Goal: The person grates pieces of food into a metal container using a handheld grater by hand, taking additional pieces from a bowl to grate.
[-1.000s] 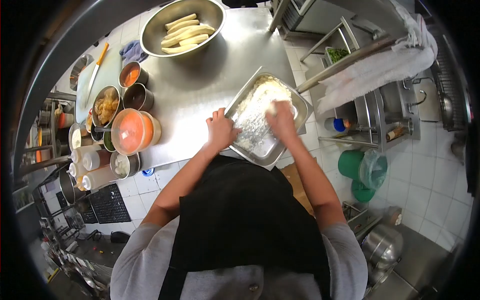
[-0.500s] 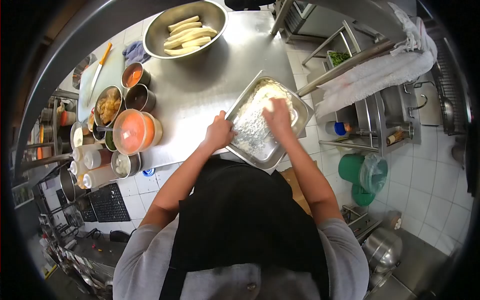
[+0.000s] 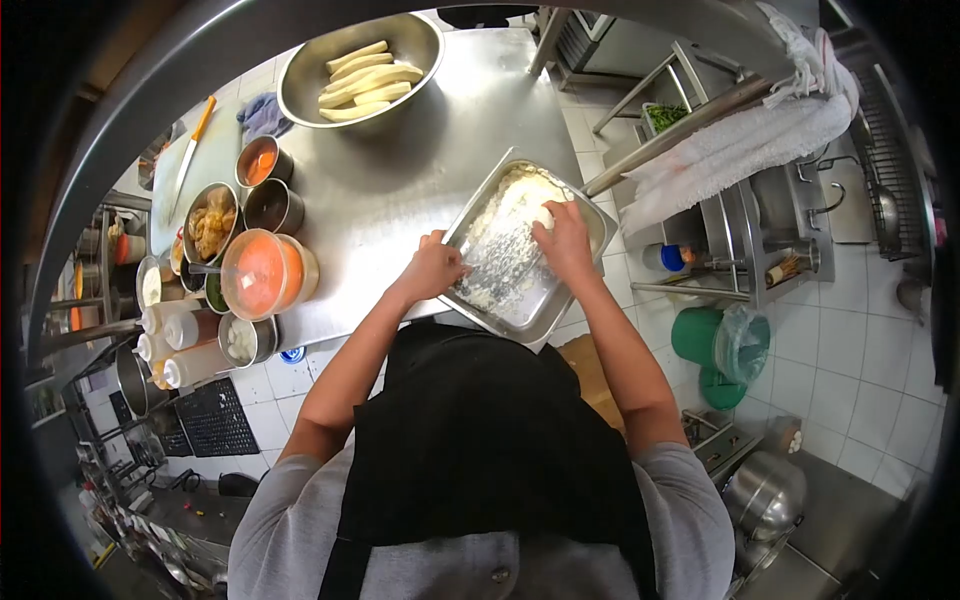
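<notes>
A rectangular metal pan (image 3: 525, 320) sits at the right front corner of the steel table, tilted in my view. Pale, crumbly food (image 3: 525, 200) is heaped toward its far end, with a thin scatter nearer me; I cannot tell its exact kind. My left hand (image 3: 432, 268) is closed on the pan's left rim. Inside the pan, my right hand (image 3: 567, 240) rests at the right edge of the crumbly food, thumb and fingers curved and apart. Its fingertips touch the food.
A large steel bowl (image 3: 425, 75) holding several peeled plantains stands at the back. Along the left are a lidded tub of orange sauce (image 3: 250, 272), metal containers (image 3: 275, 207), squeeze bottles (image 3: 195, 365) and a knife (image 3: 190, 155) on a board. A towel (image 3: 740, 150) hangs on the right rail.
My right hand has slowed and shifted slightly, its fingers now distinct instead of blurred. My left hand keeps its hold on the pan. The whole view has shifted a little.
</notes>
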Demonstrator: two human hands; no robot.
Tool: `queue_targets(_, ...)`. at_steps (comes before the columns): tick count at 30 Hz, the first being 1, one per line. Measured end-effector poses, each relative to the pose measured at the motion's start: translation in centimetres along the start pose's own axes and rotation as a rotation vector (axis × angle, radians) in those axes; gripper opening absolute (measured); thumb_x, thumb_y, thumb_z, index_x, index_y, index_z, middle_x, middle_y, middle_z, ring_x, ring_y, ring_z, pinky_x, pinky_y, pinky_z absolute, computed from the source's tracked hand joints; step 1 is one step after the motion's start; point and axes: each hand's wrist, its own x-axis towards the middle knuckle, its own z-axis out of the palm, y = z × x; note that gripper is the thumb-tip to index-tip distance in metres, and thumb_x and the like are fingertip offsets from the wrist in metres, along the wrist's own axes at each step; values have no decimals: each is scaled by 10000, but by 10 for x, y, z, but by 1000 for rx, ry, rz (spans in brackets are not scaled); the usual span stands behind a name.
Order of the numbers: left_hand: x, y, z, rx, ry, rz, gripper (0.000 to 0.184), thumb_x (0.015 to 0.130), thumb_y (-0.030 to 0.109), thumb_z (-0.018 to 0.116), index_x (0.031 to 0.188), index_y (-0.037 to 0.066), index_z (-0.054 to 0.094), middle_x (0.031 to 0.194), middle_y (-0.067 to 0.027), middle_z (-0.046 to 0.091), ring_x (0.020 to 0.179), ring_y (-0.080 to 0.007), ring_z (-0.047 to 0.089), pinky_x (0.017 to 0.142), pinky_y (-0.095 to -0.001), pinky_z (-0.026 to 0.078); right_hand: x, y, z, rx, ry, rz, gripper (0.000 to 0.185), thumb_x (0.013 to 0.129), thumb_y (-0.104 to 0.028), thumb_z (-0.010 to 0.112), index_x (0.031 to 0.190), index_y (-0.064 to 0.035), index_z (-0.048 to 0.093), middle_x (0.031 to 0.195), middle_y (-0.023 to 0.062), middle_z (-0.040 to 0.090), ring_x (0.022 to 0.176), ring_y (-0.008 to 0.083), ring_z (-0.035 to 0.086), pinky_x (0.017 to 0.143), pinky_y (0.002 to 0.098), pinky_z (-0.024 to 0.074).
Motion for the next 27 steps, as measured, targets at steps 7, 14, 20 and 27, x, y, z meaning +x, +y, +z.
queue_targets(7,-19,32,7,74,447,169,246,871,200,703,791,-31,674,1277,-231,514,1104,-369,472,917,-427,419,0,8,-23,193,-60,132,341,801,-183,730,1076,6,660,896,138,588,756,235,593,712,340,491)
queue_targets(14,-36,31,8,-288,367,-176,466,949,284,661,635,-42,550,474,-37,384,478,-104,344,470,-341,368,-12,-17,-26,334,-156,89,333,814,-176,737,1086,4,670,914,83,603,714,152,549,677,289,477)
queue_targets(20,-62,23,22,-318,496,-344,368,873,280,737,811,-55,597,672,-158,613,557,-267,549,580,-425,467,-19,-31,-6,246,-236,-4,350,804,-184,713,1087,17,662,922,162,605,736,265,621,713,362,511)
queue_targets(27,-84,2,63,-1383,203,-479,251,965,132,630,1061,-64,508,976,-155,636,854,-257,687,729,-389,641,-21,-32,11,145,-241,-23,390,797,-170,706,1136,11,640,1015,207,579,848,355,632,790,413,527)
